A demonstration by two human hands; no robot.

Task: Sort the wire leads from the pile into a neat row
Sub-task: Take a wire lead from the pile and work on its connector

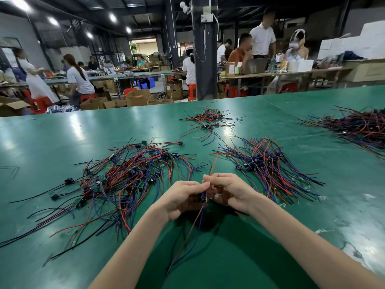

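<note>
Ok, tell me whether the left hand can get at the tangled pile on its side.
Probably yes: the pile lies just beside the left hand, nothing between, though that hand now holds a lead.

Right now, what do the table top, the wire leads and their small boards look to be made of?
Table top: a smooth green sheet, perhaps vinyl or rubber matting; its gloss mirrors the ceiling lights.
Wire leads: thin, limp strands in red, blue and black sheathing, probably plastic over metal; they curl freely.
Small boards: green, likely printed circuit board, carrying dark parts.
</note>
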